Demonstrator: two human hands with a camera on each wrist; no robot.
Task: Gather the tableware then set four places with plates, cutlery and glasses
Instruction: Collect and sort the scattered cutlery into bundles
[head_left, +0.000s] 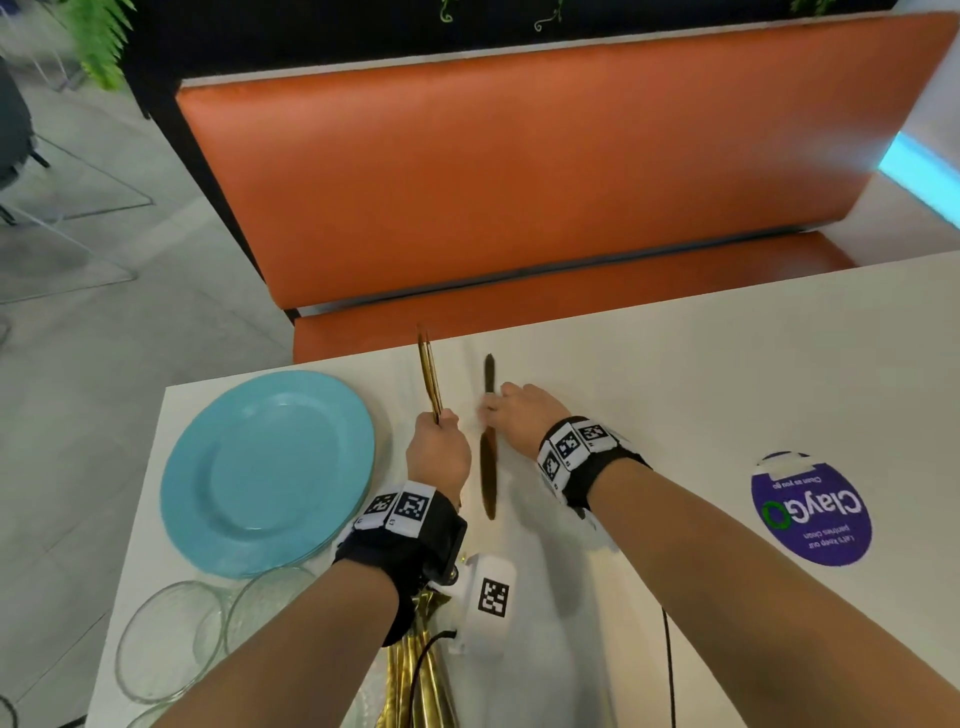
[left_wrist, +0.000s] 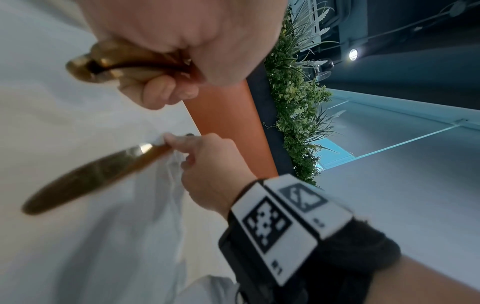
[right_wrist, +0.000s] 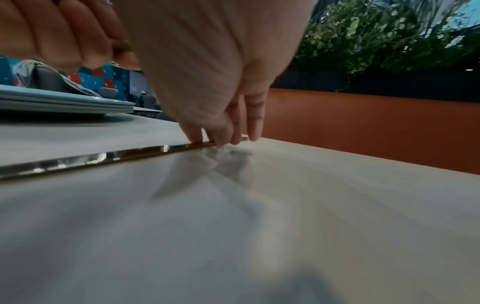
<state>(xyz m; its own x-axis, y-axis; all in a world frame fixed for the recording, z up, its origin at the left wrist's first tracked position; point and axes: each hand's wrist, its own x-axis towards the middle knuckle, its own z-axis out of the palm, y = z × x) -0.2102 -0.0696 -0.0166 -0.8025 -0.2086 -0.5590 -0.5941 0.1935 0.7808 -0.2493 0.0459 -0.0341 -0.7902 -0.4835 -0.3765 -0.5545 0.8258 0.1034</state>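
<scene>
Landmark: the stack of blue plates (head_left: 267, 470) rests near the left end of the white table (head_left: 727, 395); all positions below are given relative to it.
Left hand: the left hand (head_left: 438, 451), just right of the plates, has its fingers curled round the handles of gold cutlery (head_left: 429, 371), whose tips point away from the person toward the orange bench (head_left: 519, 171). The left wrist view shows the rounded handle ends (left_wrist: 103, 63) protruding from the fist.
Right hand: the right hand (head_left: 519, 415), farther right of the plates, pinches the gold knife (head_left: 488, 457) near its middle with fingertips (right_wrist: 228, 135) and thumb.
Knife: lies lengthwise on the table, right of the plates and beside the left hand; the right wrist view shows it flat on the surface (right_wrist: 103, 157).
Glass bowls: clear glass bowls (head_left: 171, 639) stand on the near side of the plates, at the table's left edge.
Remaining cutlery: more gold pieces (head_left: 421, 670) lie under the left forearm, near and right of the plates.
Sticker: a purple round sticker (head_left: 810, 506) sits well to the right of the plates.
</scene>
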